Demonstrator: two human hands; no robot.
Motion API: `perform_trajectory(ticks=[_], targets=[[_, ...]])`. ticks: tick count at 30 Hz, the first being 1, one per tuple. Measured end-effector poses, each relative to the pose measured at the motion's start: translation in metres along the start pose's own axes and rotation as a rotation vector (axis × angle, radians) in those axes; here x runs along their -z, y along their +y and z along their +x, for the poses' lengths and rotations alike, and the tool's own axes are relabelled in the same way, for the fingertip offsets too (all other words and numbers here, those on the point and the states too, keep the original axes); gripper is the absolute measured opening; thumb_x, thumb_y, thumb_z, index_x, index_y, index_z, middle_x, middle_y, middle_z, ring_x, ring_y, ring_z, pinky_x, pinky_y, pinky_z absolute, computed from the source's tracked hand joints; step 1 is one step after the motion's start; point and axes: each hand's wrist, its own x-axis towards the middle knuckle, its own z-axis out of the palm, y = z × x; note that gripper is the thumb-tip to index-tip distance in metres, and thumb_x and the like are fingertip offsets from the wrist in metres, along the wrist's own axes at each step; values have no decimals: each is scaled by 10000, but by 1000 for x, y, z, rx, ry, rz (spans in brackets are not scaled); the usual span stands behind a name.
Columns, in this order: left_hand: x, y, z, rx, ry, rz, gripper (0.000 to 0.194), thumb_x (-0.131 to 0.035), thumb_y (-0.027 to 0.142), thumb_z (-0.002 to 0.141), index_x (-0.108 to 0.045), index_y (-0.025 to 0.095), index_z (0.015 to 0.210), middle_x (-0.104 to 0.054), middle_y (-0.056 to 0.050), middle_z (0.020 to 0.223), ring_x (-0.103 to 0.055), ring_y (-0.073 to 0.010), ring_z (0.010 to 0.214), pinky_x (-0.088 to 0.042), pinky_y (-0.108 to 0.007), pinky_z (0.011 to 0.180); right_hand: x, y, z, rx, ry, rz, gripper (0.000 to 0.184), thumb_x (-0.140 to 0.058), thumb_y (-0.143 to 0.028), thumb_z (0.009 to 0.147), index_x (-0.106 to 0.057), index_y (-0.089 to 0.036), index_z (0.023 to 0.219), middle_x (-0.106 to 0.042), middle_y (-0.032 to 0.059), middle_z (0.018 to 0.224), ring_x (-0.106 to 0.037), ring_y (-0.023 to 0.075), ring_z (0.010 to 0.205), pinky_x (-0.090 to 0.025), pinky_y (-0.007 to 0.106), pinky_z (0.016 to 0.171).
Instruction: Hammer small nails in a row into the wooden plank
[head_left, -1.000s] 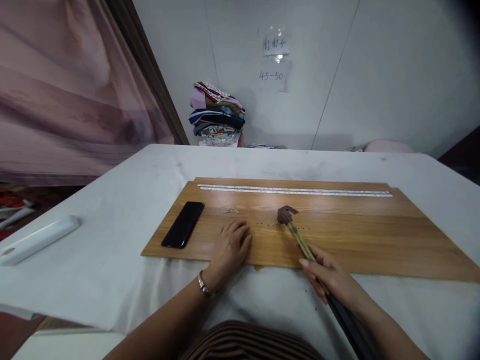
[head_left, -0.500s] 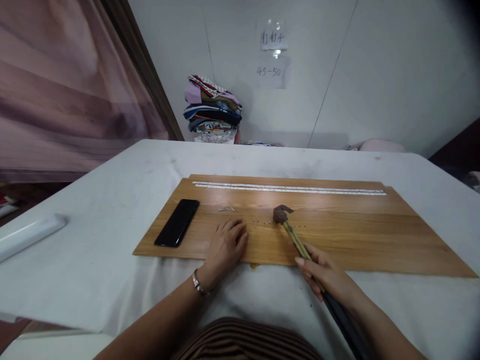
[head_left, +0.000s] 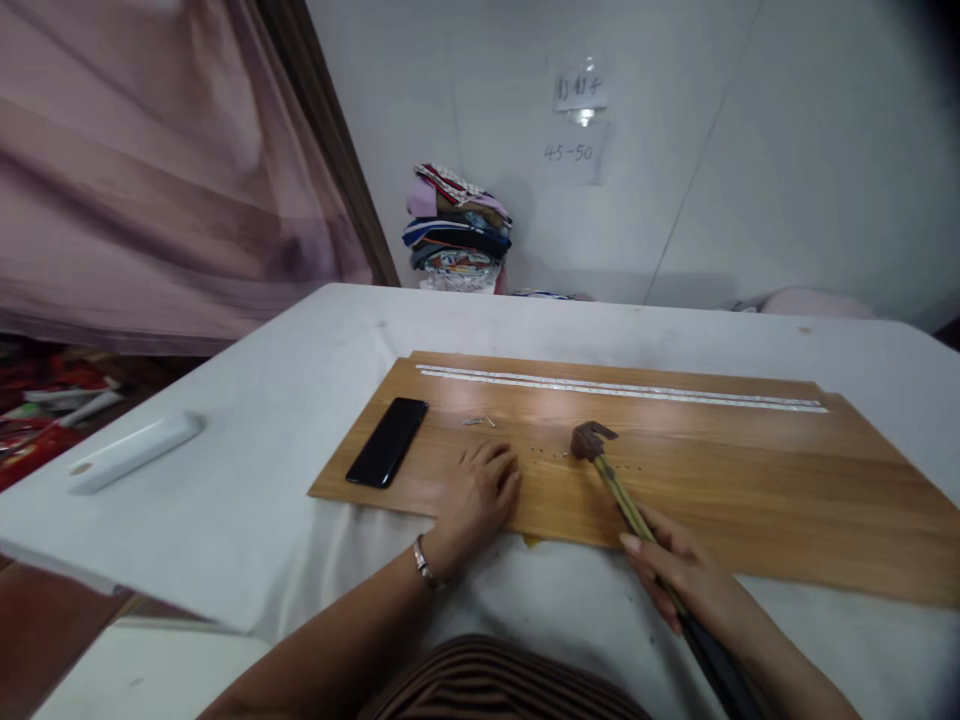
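My right hand (head_left: 679, 565) is wrapped around the handle of a claw hammer (head_left: 621, 500). Its rusty head is over or on the wooden board (head_left: 757, 490), beside a row of tiny nail heads (head_left: 565, 455); whether it touches the wood I cannot tell. My left hand (head_left: 480, 490) lies palm down at the board's near edge, fingers loosely bent and holding nothing. Just beyond its fingertips are a few loose nails (head_left: 480, 421).
A black phone (head_left: 388, 443) lies on the board's left end. Two pale marked strips (head_left: 637, 390) run along its far side. A white cylindrical object (head_left: 139, 452) is on the white-covered table (head_left: 247, 400). Folded clothes (head_left: 459, 232) are stacked by the wall.
The camera view has turned left, so everything appears farther right. The hammer stays by the nail row in my right hand, and my left hand keeps its place on the board.
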Motion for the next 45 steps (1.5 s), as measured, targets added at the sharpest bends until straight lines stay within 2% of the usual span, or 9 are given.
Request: perform_trajectory(ticks=[6,12,16,20,26,30,35,40,45], targets=[[1,2,-2,8,-11,-47,183,-551,242,899,-664,207,1038,-645,-67,1174,-561,-231,1113,-441,-427,977,1,5,-1,-22,1,-50,578,-556,-584,837,-478,-180,1243,-359,-118,425,-280,74,310,-348,174,292],[5,-15,8,26,34,-177,202,-541,176,889,-650,191,1058,-671,-67,1110,-605,-197,1041,-489,-366,942,0,3,-2,-42,13,-37,562,-576,-544,829,-495,-165,1235,-357,-115,422,-267,71,321,-339,174,300],[23,-27,29,-57,50,6,215,-486,114,905,-647,171,1034,-671,-72,1101,-586,-203,1057,-453,-366,972,0,4,-2,-35,4,-32,527,-576,-522,836,-478,-179,1224,-339,-125,430,-262,72,327,-349,178,301],[25,-39,47,-156,-114,210,195,-467,92,910,-651,159,909,-666,-75,951,-582,-202,908,-460,-347,873,1,8,0,-13,5,-42,416,-571,-530,842,-506,-206,1095,-342,-123,446,-275,68,327,-350,172,297],[18,-55,66,-263,-240,388,155,-500,126,903,-643,138,845,-636,-99,890,-556,-201,822,-444,-342,809,1,6,1,15,2,-38,365,-568,-572,831,-493,-222,898,-348,-122,439,-283,59,313,-341,162,291],[27,-60,82,-413,-358,428,129,-553,177,881,-642,128,802,-622,-97,827,-552,-199,770,-439,-329,763,-1,0,-1,66,8,13,355,-593,-557,813,-469,-228,861,-371,-129,451,-273,50,301,-328,156,283],[37,-59,99,-517,-436,483,183,-484,126,901,-632,122,792,-636,-90,787,-575,-198,769,-437,-304,739,-2,-2,3,75,5,61,374,-629,-547,774,-424,-236,808,-381,-134,460,-290,45,294,-319,148,267],[39,-54,105,-522,-471,433,226,-441,96,880,-634,133,769,-642,-99,776,-591,-201,778,-441,-300,764,0,0,5,102,1,88,367,-635,-520,786,-407,-232,790,-404,-130,503,-309,34,295,-335,144,260],[39,-52,106,-403,-469,332,185,-486,82,824,-618,154,715,-637,-85,755,-600,-206,767,-442,-299,758,0,-3,2,113,10,84,343,-632,-504,798,-422,-233,816,-412,-131,489,-317,39,291,-333,143,266]])
